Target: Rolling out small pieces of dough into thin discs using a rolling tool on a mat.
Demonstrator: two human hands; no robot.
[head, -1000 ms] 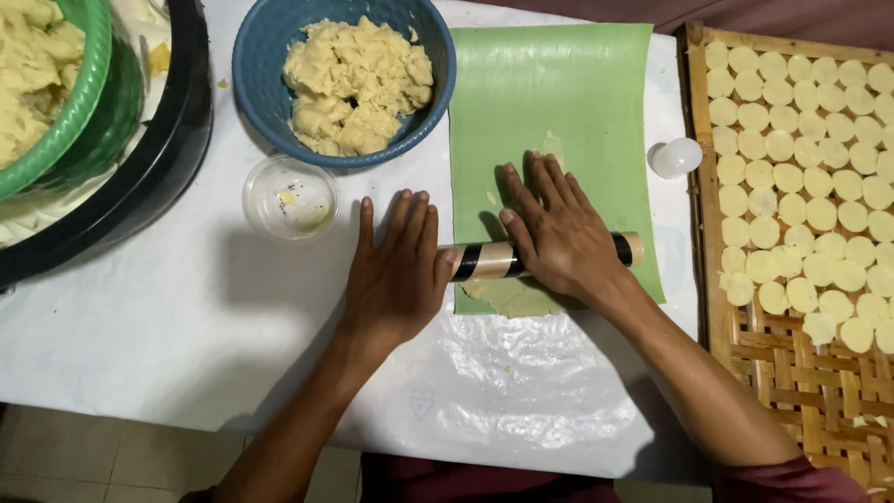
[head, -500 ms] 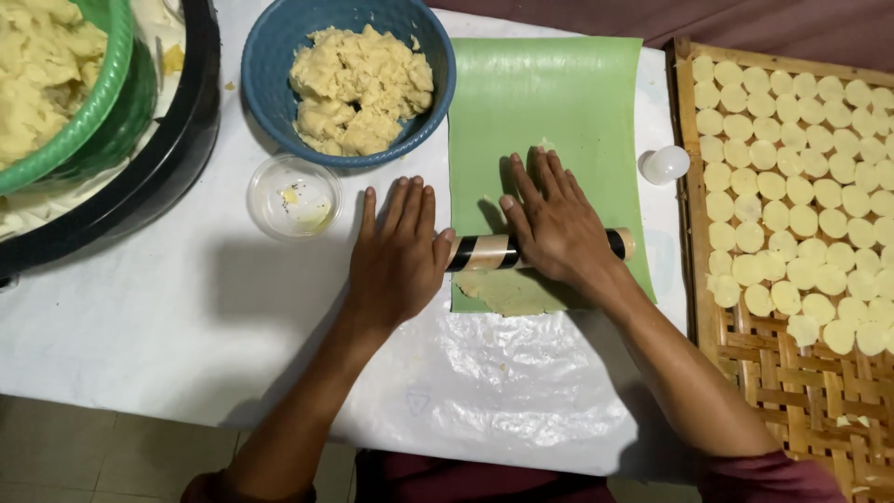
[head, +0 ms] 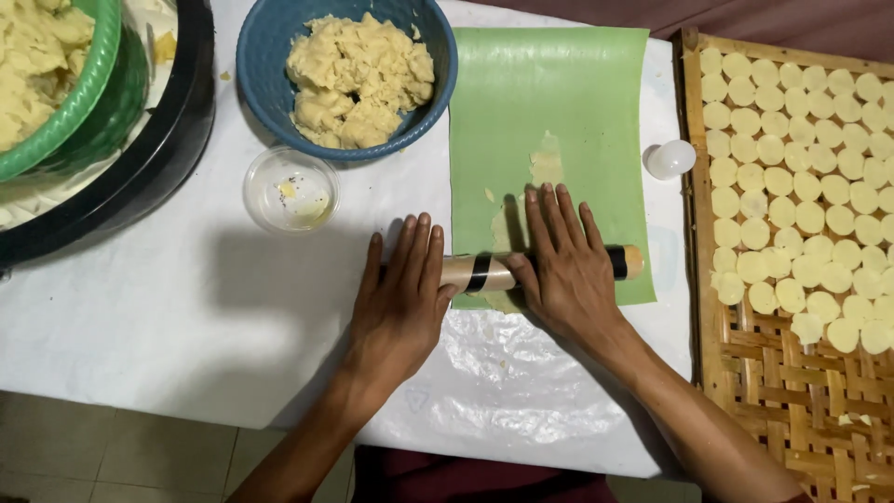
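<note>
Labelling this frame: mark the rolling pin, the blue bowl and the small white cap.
rolling pin [head: 484, 273], head view, bare stretch between the hands.
blue bowl [head: 265, 42], head view, left inner wall.
small white cap [head: 670, 159], head view, its middle.

You are at a home food-making table: a white cloth [head: 140, 326] covers it, a blue bowl [head: 270, 56] holds yellow dough [head: 358, 79], a woven bamboo tray [head: 773, 373] carries rows of cut dough discs [head: 801, 177], and floor tiles [head: 112, 456] show below the table edge.
</note>
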